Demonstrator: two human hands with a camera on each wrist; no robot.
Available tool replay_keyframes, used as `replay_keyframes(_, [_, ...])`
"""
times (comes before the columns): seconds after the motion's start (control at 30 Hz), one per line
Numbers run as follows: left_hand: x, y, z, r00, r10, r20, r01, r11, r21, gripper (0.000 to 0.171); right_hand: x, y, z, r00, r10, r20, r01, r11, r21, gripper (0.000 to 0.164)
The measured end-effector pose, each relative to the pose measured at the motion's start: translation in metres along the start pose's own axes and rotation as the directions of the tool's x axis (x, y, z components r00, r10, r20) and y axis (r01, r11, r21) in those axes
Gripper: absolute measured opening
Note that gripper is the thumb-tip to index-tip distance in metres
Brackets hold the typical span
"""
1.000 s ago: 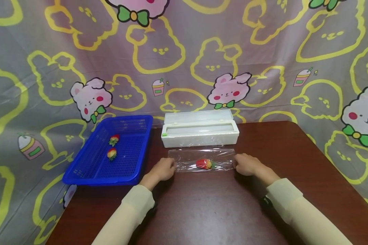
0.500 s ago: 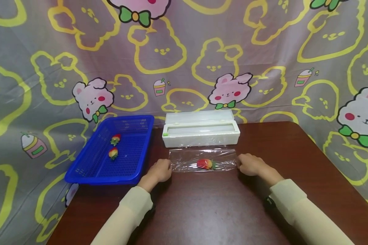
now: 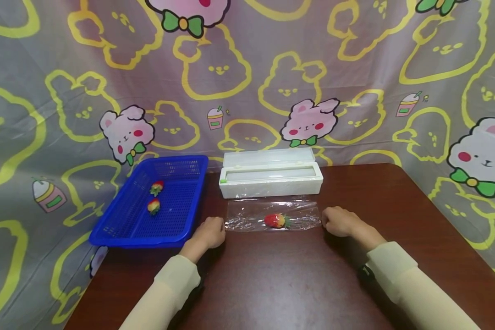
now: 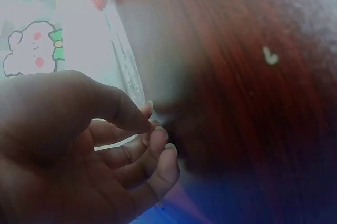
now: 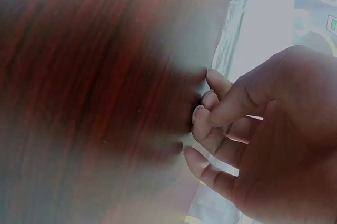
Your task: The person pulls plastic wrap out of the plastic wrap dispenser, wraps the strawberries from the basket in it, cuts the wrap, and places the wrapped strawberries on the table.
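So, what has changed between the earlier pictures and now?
The left hand moved left and the right hand slightly right, farther apart at the ends of the clear film. The strawberry between them, the white box and the blue basket stayed.

Here at centre a red strawberry point(image 3: 274, 221) shades into yellow near green leaves point(image 3: 287, 222), with clear film point(image 3: 247, 214) glinting white, a white box point(image 3: 271, 189) above, a blue basket point(image 3: 138, 242) at left, a reddish-brown tabletop point(image 3: 268, 279) below, and grey cloth point(image 3: 247, 27) patterned with pink-cheeked bunnies point(image 3: 309, 120) up top.
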State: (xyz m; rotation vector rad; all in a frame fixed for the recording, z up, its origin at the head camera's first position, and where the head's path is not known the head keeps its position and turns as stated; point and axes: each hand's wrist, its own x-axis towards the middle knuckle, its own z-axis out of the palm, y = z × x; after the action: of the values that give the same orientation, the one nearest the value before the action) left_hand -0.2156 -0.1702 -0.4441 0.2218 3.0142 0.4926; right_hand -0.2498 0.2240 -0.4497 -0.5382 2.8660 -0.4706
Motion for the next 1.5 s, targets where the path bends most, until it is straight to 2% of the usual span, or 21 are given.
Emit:
replay_keyframes(0.13, [-0.005,0.001,0.000,0.999,0.035,-0.003,-0.035,0.999,0.007,0.017,-0.002,0.000,-0.001,0.999,-0.033,-0.005,0.033,0.999,0.002,0.020])
replay_keyframes(0.23, [-0.008,0.003,0.001,0.995,0.099,-0.026,-0.098,0.995,0.024,0.013,-0.005,0.000,-0.002,0.998,-0.066,-0.019,0.066,0.998,-0.023,0.018])
replay_keyframes(0.37, [-0.007,0.008,0.001,0.979,0.195,-0.064,-0.192,0.980,0.050,0.013,-0.009,0.000,-0.002,0.990,-0.126,-0.063,0.123,0.991,-0.043,0.012])
replay_keyframes(0.47, [-0.004,0.012,0.001,0.968,0.238,-0.081,-0.233,0.970,0.067,0.015,-0.009,0.001,-0.001,0.973,-0.194,-0.121,0.188,0.980,-0.064,0.018])
replay_keyframes(0.57, [0.001,0.014,0.002,0.961,0.264,-0.081,-0.257,0.963,0.087,0.014,-0.008,0.001,0.001,0.946,-0.275,-0.172,0.258,0.959,-0.115,0.029])
replay_keyframes(0.67, [0.005,0.014,0.004,0.956,0.281,-0.080,-0.272,0.956,0.107,0.012,-0.005,0.001,0.003,0.918,-0.348,-0.192,0.318,0.933,-0.171,0.030])
replay_keyframes(0.77, [0.008,0.014,0.006,0.951,0.295,-0.092,-0.284,0.951,0.118,0.011,-0.004,0.001,0.004,0.896,-0.403,-0.188,0.365,0.908,-0.205,0.023])
replay_keyframes(0.9, [0.010,0.013,0.007,0.945,0.304,-0.124,-0.289,0.949,0.124,0.012,-0.002,0.001,0.006,0.886,-0.427,-0.181,0.384,0.894,-0.233,0.018])
replay_keyframes(1.1, [0.013,0.010,0.010,0.945,0.284,-0.162,-0.265,0.956,0.129,0.012,0.001,0.003,0.009,0.868,-0.458,-0.189,0.401,0.873,-0.277,0.016])
replay_keyframes(1.27, [0.014,0.009,0.012,0.945,0.278,-0.170,-0.259,0.957,0.129,0.019,0.000,0.004,0.010,0.878,-0.438,-0.192,0.390,0.888,-0.243,0.016])
replay_keyframes(1.33, [0.014,0.009,0.012,0.947,0.280,-0.157,-0.261,0.957,0.130,0.021,-0.001,0.005,0.010,0.882,-0.431,-0.191,0.389,0.894,-0.223,0.013])
replay_keyframes(1.5, [0.013,0.012,0.010,0.953,0.287,-0.095,-0.275,0.953,0.126,0.013,0.000,0.009,0.011,0.890,-0.410,-0.200,0.386,0.910,-0.149,0.011])
